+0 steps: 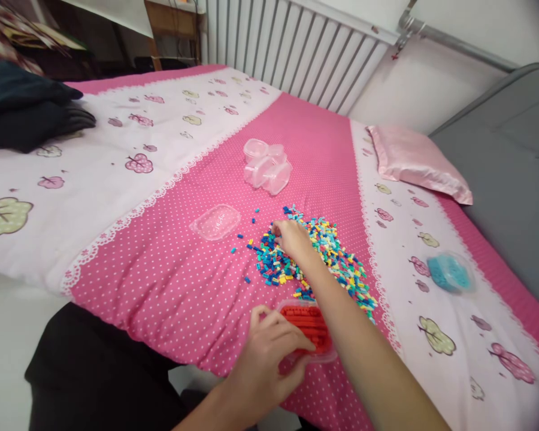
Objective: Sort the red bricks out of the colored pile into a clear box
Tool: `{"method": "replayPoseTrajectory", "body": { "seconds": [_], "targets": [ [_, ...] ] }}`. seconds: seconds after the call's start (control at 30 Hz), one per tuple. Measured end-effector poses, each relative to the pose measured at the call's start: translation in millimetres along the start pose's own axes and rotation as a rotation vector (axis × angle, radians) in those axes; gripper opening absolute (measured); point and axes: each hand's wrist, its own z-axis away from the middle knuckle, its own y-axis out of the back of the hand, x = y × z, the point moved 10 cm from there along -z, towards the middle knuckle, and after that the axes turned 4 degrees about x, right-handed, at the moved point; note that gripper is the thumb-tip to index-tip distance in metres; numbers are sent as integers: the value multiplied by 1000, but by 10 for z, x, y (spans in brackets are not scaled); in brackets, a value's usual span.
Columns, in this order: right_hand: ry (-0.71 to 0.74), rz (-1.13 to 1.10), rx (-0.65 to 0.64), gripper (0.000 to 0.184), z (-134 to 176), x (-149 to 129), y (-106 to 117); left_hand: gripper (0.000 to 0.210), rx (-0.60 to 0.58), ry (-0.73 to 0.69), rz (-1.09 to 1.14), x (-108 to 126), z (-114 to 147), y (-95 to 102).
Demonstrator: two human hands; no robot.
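Clear lid [211,227] — raised mark [221,218], illegible; left fingers [291,339] on tub [329,358] — red pieces [309,326].

Right hand [293,239] curled over a heap of multicoloured bricks [341,263], left hand [272,350] at a clear tub [324,358] of red pieces [312,323], flat clear lid [218,222] left of the right hand, clear containers [268,169] beyond it, blue-filled tub [466,276] off to its right, pink bedspread [161,269] (white-dotted) beneath.

Clear lid [218,222], faint marking, no readable text
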Motion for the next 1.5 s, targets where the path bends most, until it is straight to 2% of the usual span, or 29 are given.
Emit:
{"method": "replayPoseTrajectory", "body": {
  "seconds": [0.27,0.4,0.53,0.7,0.8,0.97,1.13,1.37,1.5],
  "targets": [
    [-47,6,5,28,51,116,-32,22,-7,-14,-32,24,10,-8],
    [-28,-11,62,23,93,62,113,21,-10,-22,-62,30,10,-20],
    [42,-40,106,11,144,-132,257,23,7,-30,-41,33,-1,-26],
    [95,-16,65,9,187,-345,173,26,2,-29,-19,45,-27,-27],
    [103,31,26,18,214,-408,107,25,11,-28,-12,37,-29,-7],
    [88,116,-28,23,260,-447,140,23,62,-41,-9,11,-23,35],
    [107,141,-71,25,267,-466,161,23,54,-49,-18,9,-22,16],
    [139,33,-41,27,182,-424,96,25,80,-43,-1,20,-29,32],
    [121,-141,66,10,192,-289,244,26,99,-61,3,19,-30,48]
  ]
}}
